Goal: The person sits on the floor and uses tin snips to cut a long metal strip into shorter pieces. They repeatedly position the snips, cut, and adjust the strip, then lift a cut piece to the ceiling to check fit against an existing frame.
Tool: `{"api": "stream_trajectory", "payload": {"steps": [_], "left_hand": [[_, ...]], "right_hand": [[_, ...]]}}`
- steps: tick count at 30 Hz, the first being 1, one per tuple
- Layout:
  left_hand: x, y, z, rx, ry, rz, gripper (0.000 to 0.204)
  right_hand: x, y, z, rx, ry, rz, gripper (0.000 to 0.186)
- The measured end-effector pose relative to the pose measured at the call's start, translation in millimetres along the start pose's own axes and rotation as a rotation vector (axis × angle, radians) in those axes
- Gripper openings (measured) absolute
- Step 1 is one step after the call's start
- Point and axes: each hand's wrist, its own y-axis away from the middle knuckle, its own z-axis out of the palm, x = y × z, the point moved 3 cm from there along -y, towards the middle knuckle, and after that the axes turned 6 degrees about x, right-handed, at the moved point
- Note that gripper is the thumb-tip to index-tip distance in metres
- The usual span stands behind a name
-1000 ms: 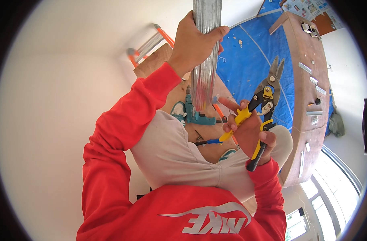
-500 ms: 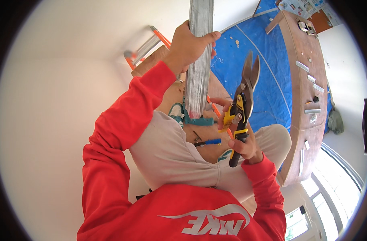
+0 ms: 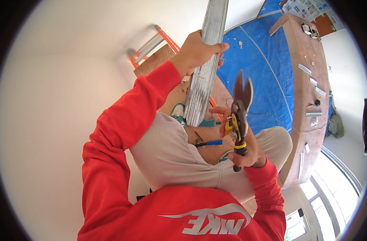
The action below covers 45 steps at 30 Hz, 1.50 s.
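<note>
My left hand [image 3: 193, 52] is closed round a long galvanized metal channel [image 3: 200, 92], which slants upward out of the top of the view, its lower end above my lap. At its lower right, my right hand [image 3: 247, 152] grips black-and-yellow tin snips [image 3: 240, 124], whose blades point upward, slightly parted, beside the channel but apart from it. Behind the channel a teal drill [image 3: 208, 123] is mostly hidden. A blue-handled tool [image 3: 213, 142] lies below it on the brown board [image 3: 203, 152] between my legs, near my shoes.
An orange ladder [image 3: 165, 36] leans at upper left beside a white wall [image 3: 58, 100]. A blue sheet [image 3: 260, 80] covers the floor beyond. Along the right runs a long wooden board structure [image 3: 308, 100] carrying several short metal pieces, with windows [image 3: 324, 193] at lower right.
The channel's lower end has moved down and now slants more to the left. The snips have turned more upright and shifted left, their handles nearer together in my right hand.
</note>
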Motion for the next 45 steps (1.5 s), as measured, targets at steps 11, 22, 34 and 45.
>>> {"api": "stream_trajectory", "payload": {"steps": [11, 22, 34, 45], "left_hand": [[13, -7, -36, 0.160, 0.222, 0.003, 0.033], [20, -4, -30, 0.150, 0.278, 0.179, 0.034], [33, 9, -11, 0.107, 0.083, 0.310, 0.037], [23, 1, -27, 0.155, 0.219, 0.199, 0.035]], "right_hand": [[1, 19, -1, -0.161, 0.188, 0.098, 0.096], [3, 20, 9, 0.181, -0.867, 0.264, 0.079], [-10, 11, -17, 0.253, -0.599, 0.052, 0.081], [1, 21, -10, 0.014, -0.041, 0.125, 0.090]]}}
